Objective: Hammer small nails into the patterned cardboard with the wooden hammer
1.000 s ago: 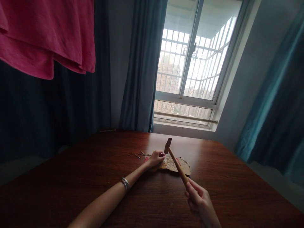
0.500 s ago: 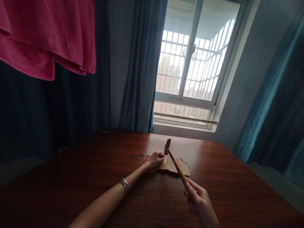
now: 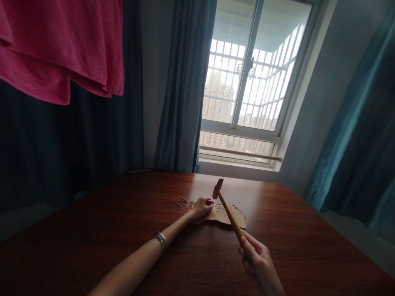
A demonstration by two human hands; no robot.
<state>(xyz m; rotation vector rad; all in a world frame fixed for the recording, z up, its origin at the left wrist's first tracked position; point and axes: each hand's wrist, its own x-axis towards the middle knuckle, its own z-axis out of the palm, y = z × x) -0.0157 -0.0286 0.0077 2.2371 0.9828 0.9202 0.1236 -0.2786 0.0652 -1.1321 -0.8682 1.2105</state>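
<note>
My right hand [image 3: 254, 257] is closed round the wooden handle of a small hammer [image 3: 226, 209], whose dark head is raised just above and right of my left hand. My left hand [image 3: 202, 205] rests on a flat, pale wooden board [image 3: 230, 216] full of small holes, its fingers pinched together at the board's left end; what they pinch is too small to make out. A bracelet sits on my left wrist. The board lies on the dark brown table [image 3: 123, 230].
Several loose nails [image 3: 177, 201] lie on the table left of the board. Beyond the table's far edge are a window [image 3: 247, 90] and blue curtains [image 3: 182, 90]. A pink cloth [image 3: 61, 45] hangs at the upper left.
The hammer head dipped slightly half a second ago and has lifted a little again. My left hand and the board have stayed put.
</note>
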